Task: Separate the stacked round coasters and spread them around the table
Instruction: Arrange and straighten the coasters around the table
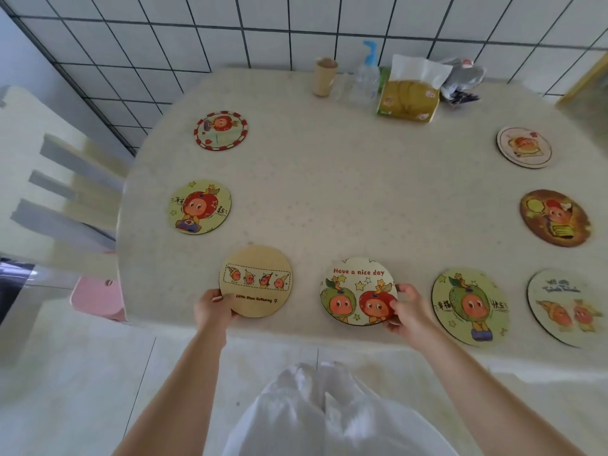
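Holding two coasters at once here: the left hand point(213, 307) pinches the near-left edge of the tan "Little Stars" coaster point(256, 280), and the right hand point(407, 308) grips the right rim of the "Have a nice day" coaster point(358, 290). Both sit at the near edge of the table point(329, 192), well apart from each other.

These look thin, stiff and light, probably cork-backed board, so I reckon they won't flex or break. Edge pinches like these seem the way to go, since flat discs are a pain to lift from the top.

Six more are already spread out: three on the right side, one just right of the right hand, two on the left. A tissue box point(408, 97) and pump bottle point(366, 77) sit at the back.
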Available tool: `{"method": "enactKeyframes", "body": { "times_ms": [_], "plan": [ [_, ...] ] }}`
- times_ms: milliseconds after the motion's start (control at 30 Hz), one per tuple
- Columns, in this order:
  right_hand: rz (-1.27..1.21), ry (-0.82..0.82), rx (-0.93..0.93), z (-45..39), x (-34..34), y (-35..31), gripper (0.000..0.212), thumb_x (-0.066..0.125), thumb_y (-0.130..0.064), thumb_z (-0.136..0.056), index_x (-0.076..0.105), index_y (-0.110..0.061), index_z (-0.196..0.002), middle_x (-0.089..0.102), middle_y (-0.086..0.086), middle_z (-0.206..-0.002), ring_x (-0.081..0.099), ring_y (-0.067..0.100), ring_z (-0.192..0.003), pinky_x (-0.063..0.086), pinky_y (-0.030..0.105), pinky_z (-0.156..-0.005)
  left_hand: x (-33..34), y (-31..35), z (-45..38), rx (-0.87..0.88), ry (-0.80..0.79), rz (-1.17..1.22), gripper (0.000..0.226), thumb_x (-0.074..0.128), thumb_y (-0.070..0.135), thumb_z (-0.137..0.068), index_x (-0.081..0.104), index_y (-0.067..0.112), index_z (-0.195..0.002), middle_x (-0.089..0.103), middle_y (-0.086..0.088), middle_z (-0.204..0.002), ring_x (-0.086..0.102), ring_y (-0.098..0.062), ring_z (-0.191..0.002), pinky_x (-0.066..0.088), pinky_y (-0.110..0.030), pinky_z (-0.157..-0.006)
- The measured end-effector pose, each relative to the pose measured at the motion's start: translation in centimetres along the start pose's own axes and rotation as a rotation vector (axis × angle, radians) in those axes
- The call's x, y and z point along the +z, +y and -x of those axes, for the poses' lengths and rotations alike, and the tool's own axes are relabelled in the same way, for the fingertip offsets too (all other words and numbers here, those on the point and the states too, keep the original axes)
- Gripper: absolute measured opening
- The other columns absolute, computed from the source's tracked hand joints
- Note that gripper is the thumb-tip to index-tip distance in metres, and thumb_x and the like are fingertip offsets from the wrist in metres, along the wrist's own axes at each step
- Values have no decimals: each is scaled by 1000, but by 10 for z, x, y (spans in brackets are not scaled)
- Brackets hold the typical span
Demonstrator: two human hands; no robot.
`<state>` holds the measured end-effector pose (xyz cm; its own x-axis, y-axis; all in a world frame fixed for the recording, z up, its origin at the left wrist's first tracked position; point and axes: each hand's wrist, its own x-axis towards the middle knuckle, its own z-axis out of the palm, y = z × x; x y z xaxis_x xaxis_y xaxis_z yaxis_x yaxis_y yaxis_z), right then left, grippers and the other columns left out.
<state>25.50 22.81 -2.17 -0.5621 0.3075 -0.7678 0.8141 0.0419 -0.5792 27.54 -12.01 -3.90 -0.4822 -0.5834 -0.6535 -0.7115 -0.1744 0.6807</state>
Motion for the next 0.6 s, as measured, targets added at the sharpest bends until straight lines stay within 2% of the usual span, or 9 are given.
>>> {"method": "enactKeyframes", "body": {
  "times_ms": [67,200,300,367,400,500,600],
  "plan": [
    [-37,-3,1,1,6,0,31,39,2,-97,49,-22,-113,62,15,-96,60,30,-73,52,38,-57,-1,-5,5,-48,2,91,14,59,-5,-88,60,6,-97,65,-17,-99,66,-33,-88,56,-35,-68],
    [-46,-28,-1,2,22,-1,30,39,0,-97,50,-25,-110,62,8,-89,61,27,-72,52,35,-56,-1,-18,12,-134,-3,223,19,62,-7,-87,60,4,-102,65,-19,-105,67,-36,-95,56,-39,-76],
    [26,20,-37,0,28,1,26,40,-4,-96,48,-24,-110,62,4,-84,62,27,-73,57,44,-67,-1,-20,14,-152,3,259,16,62,-7,-87,59,5,-98,66,-17,-101,67,-33,-89,56,-39,-75],
    [89,59,-64,-2,29,3,23,42,-6,-95,50,-22,-110,63,5,-86,65,28,-79,60,50,-77,-1,-20,13,-149,8,268,15,61,-7,-88,59,5,-97,66,-16,-99,68,-32,-87,56,-39,-75],
    [107,70,-77,-2,29,3,23,43,-7,-94,51,-21,-111,64,6,-89,67,29,-81,61,50,-77,-1,-19,13,-145,11,268,16,60,-7,-88,60,5,-98,66,-16,-99,68,-32,-87,56,-39,-76],
    [190,119,-141,-4,26,0,26,51,-7,-91,55,-16,-114,62,1,-93,64,23,-77,56,36,-62,-3,-18,9,-117,14,265,19,60,-8,-88,61,4,-103,67,-17,-102,67,-32,-90,55,-39,-78],
    [291,148,-190,-10,22,-5,27,57,-7,-88,60,-10,-115,60,3,-95,60,25,-84,50,33,-68,-5,-17,6,-91,7,250,22,60,-9,-87,62,5,-103,68,-16,-100,68,-30,-87,55,-36,-77]
  ]
}}
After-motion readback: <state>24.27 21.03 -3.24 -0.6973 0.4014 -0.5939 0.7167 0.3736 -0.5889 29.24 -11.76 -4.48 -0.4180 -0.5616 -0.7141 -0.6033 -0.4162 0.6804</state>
